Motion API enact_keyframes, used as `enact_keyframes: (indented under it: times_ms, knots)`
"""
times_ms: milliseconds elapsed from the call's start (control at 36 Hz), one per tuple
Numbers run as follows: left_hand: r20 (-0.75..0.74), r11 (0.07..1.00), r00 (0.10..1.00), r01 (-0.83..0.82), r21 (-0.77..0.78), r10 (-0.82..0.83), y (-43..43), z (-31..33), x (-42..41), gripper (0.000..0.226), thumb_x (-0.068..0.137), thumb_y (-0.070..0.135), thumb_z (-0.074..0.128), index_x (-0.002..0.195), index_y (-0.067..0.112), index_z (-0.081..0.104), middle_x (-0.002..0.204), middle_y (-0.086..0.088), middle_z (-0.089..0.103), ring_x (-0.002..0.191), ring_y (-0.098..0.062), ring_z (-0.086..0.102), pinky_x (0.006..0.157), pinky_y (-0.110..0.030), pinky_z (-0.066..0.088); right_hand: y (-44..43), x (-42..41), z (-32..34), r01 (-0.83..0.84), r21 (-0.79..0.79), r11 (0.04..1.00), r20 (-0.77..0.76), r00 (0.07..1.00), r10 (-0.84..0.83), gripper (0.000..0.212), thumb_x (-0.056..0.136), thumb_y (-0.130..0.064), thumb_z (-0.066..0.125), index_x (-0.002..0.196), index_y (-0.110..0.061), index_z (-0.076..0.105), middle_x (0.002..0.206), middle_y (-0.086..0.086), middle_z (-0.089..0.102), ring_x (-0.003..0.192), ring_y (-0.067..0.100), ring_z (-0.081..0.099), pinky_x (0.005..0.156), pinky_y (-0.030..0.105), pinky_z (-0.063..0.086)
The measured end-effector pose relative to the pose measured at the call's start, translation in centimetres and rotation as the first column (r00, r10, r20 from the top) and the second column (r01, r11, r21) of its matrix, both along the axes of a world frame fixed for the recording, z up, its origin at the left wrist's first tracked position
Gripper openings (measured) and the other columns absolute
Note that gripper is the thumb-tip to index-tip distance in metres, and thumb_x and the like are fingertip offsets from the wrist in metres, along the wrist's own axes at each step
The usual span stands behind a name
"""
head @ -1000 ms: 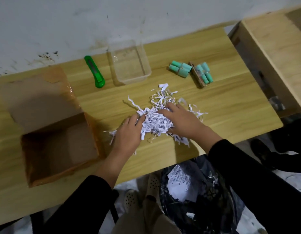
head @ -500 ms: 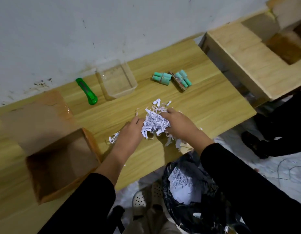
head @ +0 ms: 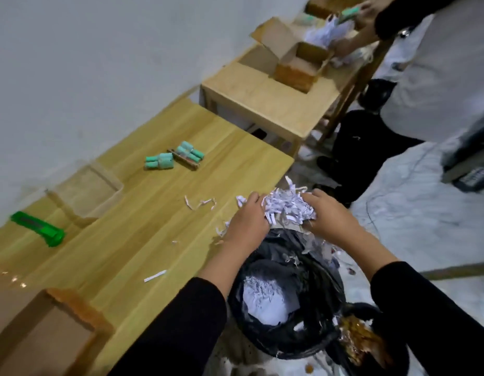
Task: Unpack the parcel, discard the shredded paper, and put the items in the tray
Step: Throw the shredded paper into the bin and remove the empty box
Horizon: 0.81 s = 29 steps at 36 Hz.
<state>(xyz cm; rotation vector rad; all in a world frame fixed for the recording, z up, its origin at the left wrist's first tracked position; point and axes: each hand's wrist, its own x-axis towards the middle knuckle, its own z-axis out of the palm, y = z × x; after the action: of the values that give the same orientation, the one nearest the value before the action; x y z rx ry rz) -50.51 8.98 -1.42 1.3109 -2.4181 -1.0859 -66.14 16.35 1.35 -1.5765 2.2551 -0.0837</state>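
My left hand and my right hand press a bundle of white shredded paper between them, just past the table's front edge and above a bin lined with a black bag that holds more shreds. A few loose strips lie on the wooden table. The green rolled items and a second green pack lie at the back of the table. The clear plastic tray sits near the wall. The open cardboard parcel is at the lower left.
A green box cutter lies left of the tray. A second wooden table to the right carries another open box, where another person's hands work with paper. A smaller dark bin stands beside the black bag.
Both hands gathered the shredded paper and carried it from the middle of the table to the right, over the bin. The view swung right.
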Motion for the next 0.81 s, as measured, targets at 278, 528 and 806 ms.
enact_keyframes:
  times_ms: [278,528,806]
  knots:
    - [0.088,0.956,0.967,0.218,0.198,-0.238,6.2,-9.8,-7.1,0.057,0.084,0.025,0.063,0.135,0.017,0.038,0.125,-0.009,0.037,0.117,-0.03,0.044,0.096,-0.041,0.044,9.5,-5.0,-9.6,0.286,0.232,0.93,0.284,0.894,-0.346,0.076,0.073,-0.042,0.071,0.136,-0.022,0.035,0.133,0.015,0.037,0.126,0.034,0.037,0.103,0.041,0.04]
    - [0.211,0.927,0.936,0.21,0.312,-0.283,8.5,-14.3,-7.9,0.066,0.085,0.027,0.063,0.141,0.014,0.029,0.14,-0.01,0.029,0.128,-0.028,0.038,0.105,-0.038,0.037,11.8,-5.6,-14.8,0.3,0.324,0.897,0.399,0.816,-0.417,0.089,0.07,-0.03,0.079,0.143,-0.021,0.029,0.153,0.011,0.02,0.139,0.029,0.027,0.112,0.04,0.028]
    - [0.244,0.94,0.919,0.257,0.223,-0.309,9.7,-13.6,-8.2,0.047,0.092,0.023,0.053,0.135,0.009,0.041,0.138,-0.006,0.042,0.126,-0.023,0.042,0.105,-0.035,0.037,12.0,-5.8,-14.3,0.213,0.331,0.919,0.396,0.853,-0.34,0.076,0.076,-0.025,0.073,0.14,-0.01,0.033,0.144,0.013,0.038,0.13,0.028,0.041,0.106,0.036,0.038]
